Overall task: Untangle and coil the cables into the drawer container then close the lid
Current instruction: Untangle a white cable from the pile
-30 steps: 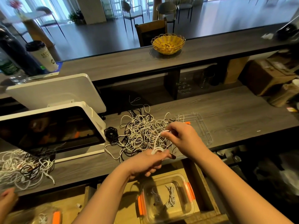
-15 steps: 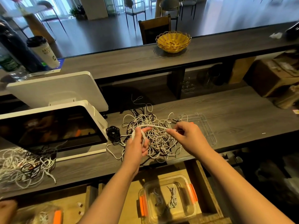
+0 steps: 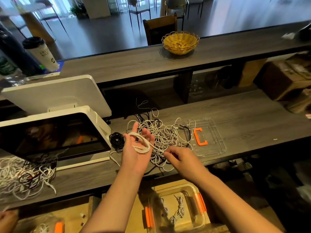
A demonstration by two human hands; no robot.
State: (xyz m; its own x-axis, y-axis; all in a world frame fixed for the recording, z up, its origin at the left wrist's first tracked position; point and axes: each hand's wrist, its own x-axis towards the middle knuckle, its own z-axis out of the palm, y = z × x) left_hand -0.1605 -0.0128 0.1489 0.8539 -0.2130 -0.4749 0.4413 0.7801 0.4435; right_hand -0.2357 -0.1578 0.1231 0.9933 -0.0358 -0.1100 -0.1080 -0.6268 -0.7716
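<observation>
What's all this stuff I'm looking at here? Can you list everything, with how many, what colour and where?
cable tangle: one, white and black, middle of the lower counter
white cable: one, looped over the left palm, trailing into the tangle
black coil: one, left of the tangle
lid: one, clear with orange clip, right of the tangle
container: one, clear with orange clips, in the open drawer, a few coiled cables inside
second tangle: one, mostly white, counter's left end
screen unit: one, white with dark display, left
basket: one, yellow, upper counter
cup: one, white with black lid, upper left
left hand: palm up, fingers straight
right hand: pinches the white cable at the tangle's edge
</observation>
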